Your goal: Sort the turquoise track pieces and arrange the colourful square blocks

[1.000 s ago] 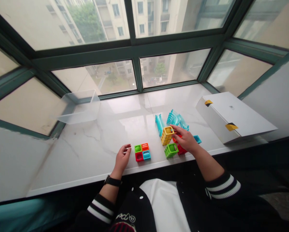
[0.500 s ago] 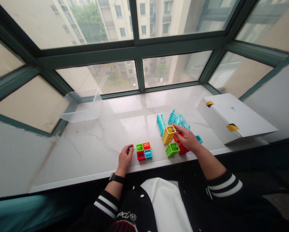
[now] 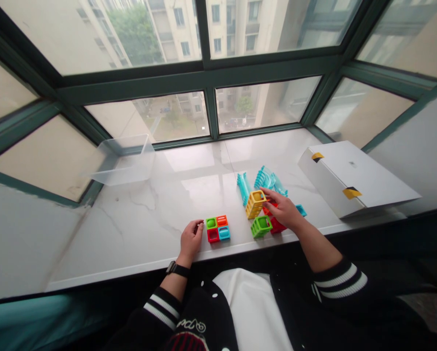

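Observation:
My right hand [image 3: 282,209] has its thumb and fingers closed on a tall yellow toy block [image 3: 255,204] with open slots in its sides. Just in front of it stands a green block [image 3: 261,226], with red blocks [image 3: 276,225] partly hidden under my right hand. My left hand [image 3: 191,238] rests on the sill with its fingers curled, beside a square of green, orange, red and blue blocks [image 3: 218,229]. Whether its fingertips hold anything is too small to make out. Behind the yellow block lie translucent blue track pieces [image 3: 243,188], one straight and others curved.
On the white marble sill [image 3: 148,234], a clear plastic bin [image 3: 130,175] stands at the back left. A white box [image 3: 360,175] with yellow-and-black tabs is at the right. Green window frames [image 3: 211,80] border the back, and a small blue piece [image 3: 300,210] lies beyond my right wrist.
My left hand has shifted slightly right, closer to the square of blocks. My right hand and the yellow block stay nearly where they were.

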The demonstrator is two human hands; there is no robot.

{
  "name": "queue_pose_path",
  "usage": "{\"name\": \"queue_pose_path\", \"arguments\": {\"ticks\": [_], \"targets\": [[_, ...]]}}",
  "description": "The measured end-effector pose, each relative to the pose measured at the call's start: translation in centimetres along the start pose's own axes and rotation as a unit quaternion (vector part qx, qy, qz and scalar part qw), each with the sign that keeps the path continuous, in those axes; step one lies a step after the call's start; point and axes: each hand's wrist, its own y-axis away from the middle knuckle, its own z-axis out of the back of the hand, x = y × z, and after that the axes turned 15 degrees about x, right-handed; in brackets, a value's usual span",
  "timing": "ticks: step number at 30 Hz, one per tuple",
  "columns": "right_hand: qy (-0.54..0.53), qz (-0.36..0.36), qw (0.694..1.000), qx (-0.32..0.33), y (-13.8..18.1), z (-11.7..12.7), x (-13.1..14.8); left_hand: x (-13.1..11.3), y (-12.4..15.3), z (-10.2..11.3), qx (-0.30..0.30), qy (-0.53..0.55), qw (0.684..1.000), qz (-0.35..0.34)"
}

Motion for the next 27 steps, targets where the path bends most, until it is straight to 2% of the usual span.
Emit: {"name": "queue_pose_path", "arguments": {"ticks": [10,12,16,19,23,25,27], "targets": [[0.014,0.009,1.0,-0.004,0.3,0.7,0.6,0.0,0.0,0.0,0.003,-0.014,1.0,-0.003],[0.03,0.029,0.998,-0.04,0.6,1.0,1.3,-0.1,0.0,0.0,0.005,-0.012,1.0,-0.005],[0.067,0.069,0.977,-0.19,1.5,1.4,4.2,-0.3,0.0,0.0,0.007,-0.016,1.0,-0.007],[0.061,0.092,0.967,-0.231,2.3,1.3,7.1,-0.4,0.0,0.0,0.013,-0.019,1.0,-0.006],[0.041,0.129,0.972,-0.194,3.2,0.1,10.4,-0.1,0.1,-0.2,0.02,0.002,1.0,-0.006],[0.02,0.16,0.978,-0.135,3.3,-1.2,11.5,0.2,0.1,-0.3,0.023,0.023,0.999,-0.011],[0.007,0.176,0.983,-0.047,3.1,-3.1,12.0,0.4,0.2,-0.4,0.026,0.039,0.999,-0.021]]}}
